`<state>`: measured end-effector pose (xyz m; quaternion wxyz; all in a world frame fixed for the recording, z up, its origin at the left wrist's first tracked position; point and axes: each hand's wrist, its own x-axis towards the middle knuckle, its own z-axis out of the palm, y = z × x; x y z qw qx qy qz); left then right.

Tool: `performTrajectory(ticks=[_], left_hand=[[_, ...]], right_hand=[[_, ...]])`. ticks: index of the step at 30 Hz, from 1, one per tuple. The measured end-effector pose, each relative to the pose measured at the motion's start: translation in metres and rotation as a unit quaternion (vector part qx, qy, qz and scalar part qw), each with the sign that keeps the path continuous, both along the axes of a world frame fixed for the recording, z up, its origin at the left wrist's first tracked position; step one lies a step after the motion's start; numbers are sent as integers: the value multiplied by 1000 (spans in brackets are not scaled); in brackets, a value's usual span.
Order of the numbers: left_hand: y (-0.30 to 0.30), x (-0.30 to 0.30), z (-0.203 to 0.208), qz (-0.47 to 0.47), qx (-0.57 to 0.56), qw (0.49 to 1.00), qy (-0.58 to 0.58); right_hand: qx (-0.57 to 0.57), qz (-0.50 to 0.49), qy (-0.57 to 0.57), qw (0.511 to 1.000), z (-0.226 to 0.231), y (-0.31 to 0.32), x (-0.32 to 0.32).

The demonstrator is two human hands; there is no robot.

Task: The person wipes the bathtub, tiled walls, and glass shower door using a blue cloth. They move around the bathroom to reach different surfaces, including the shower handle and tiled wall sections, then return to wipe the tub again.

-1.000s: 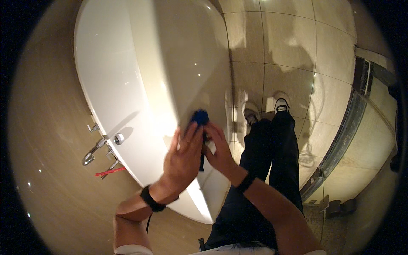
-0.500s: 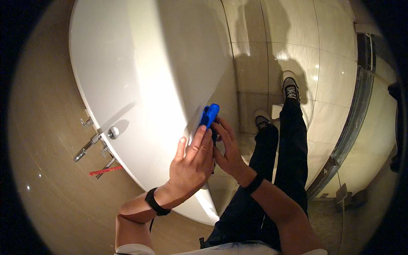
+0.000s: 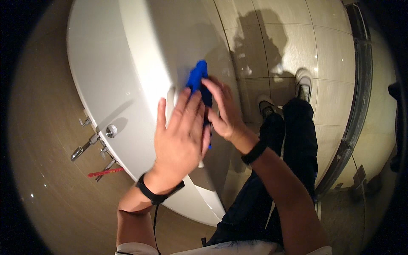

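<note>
A bright blue cloth is bunched between my hands, in front of the outer side of the white bathtub. My left hand lies over its near end, back of the hand up, fingers long and the little finger apart, the thumb by the cloth. From the other side my right hand pinches the cloth with bent fingers. Part of a pale rounded thing shows beside my left fingers; its kind is hidden. Both wrists wear black bands, and a thin black cord hangs from the left one.
Chrome taps and a red strip are at the tub's left rim, near a round chrome fitting. My shoes stand on the tiled floor to the right. A dark raised strip runs along the right, beside a glass panel.
Both hands and the blue cloth have moved away from me and slightly left along the tub side. The cloth looks more spread. My feet have shifted slightly in view.
</note>
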<state>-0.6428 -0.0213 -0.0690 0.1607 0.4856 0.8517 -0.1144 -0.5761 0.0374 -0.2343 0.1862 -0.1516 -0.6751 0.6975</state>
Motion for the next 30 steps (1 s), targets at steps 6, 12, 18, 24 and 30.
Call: performTrajectory(ticks=[6,12,18,24,30], left_hand=[[-30,62,11,-1,-9,999,-48],[-17,34,5,34,20,999,-10],[-27,73,1,64,6,998,25],[-74,172,7,76,-34,997,-8],[-74,164,6,107,-16,994,-6]], right_hand=[[-19,-35,-37,999,29,-52,79],[-44,-9,-11,999,10,-31,37],[-72,61,-13,995,6,-21,70],[-88,111,-74,987,28,-71,177],[-95,89,-34,991,20,-68,156]])
